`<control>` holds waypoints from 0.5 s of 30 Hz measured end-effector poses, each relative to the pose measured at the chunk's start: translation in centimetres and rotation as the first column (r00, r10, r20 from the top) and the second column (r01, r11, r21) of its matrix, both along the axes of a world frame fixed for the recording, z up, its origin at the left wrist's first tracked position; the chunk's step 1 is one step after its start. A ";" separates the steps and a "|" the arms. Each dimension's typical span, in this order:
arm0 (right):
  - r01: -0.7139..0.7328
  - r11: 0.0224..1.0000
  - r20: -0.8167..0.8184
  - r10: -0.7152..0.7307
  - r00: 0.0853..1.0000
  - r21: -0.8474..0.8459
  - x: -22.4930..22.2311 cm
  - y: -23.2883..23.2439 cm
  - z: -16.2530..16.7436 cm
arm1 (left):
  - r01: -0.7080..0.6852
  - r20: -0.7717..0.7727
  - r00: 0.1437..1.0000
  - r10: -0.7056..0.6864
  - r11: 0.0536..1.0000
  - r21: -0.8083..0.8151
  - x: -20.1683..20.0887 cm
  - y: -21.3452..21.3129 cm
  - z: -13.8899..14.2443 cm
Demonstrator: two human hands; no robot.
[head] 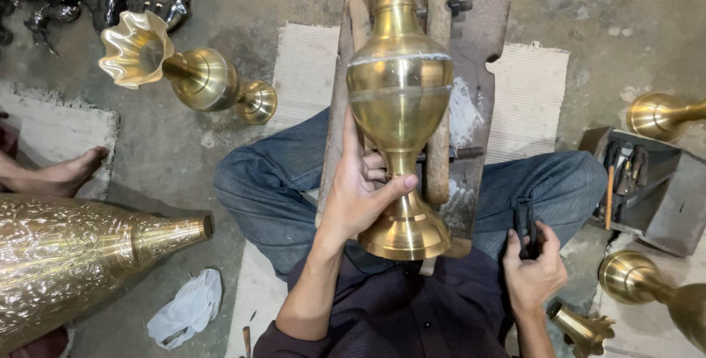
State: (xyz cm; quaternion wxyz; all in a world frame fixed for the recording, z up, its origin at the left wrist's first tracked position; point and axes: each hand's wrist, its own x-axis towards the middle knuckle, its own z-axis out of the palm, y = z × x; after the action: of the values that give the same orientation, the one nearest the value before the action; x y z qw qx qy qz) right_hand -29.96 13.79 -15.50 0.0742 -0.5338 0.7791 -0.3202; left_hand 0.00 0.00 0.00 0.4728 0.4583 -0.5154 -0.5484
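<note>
A plain brass vase (401, 101) lies lengthwise over a wooden clamp block (478, 20) between my crossed legs, foot end toward me. My left hand (358, 192) wraps the narrow stem just above the vase's flared foot (404, 234). A pale band runs around the vase's widest part. My right hand (531, 270) rests by my right knee and grips a small dark tool (524, 222).
A finished fluted brass vase (187, 71) stands at upper left. A large engraved brass vessel (73, 255) lies at lower left beside a white rag (187, 306). More brass vases (662, 115) and a tool tray (632, 174) sit right. Another person's bare foot (62, 174) rests at the left.
</note>
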 end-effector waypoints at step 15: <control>0.025 0.997 -0.040 -0.028 0.999 -0.079 0.5 -1.4 -2.6 | -0.038 0.116 0.992 0.049 0.994 -0.099 0.1 -0.3 -0.1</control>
State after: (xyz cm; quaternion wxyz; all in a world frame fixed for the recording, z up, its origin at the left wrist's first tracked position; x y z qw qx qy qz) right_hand -29.42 12.43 -18.11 0.0330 -0.5324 0.7742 -0.3405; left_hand 0.14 -0.31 -0.08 0.4749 0.4777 -0.5582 -0.4844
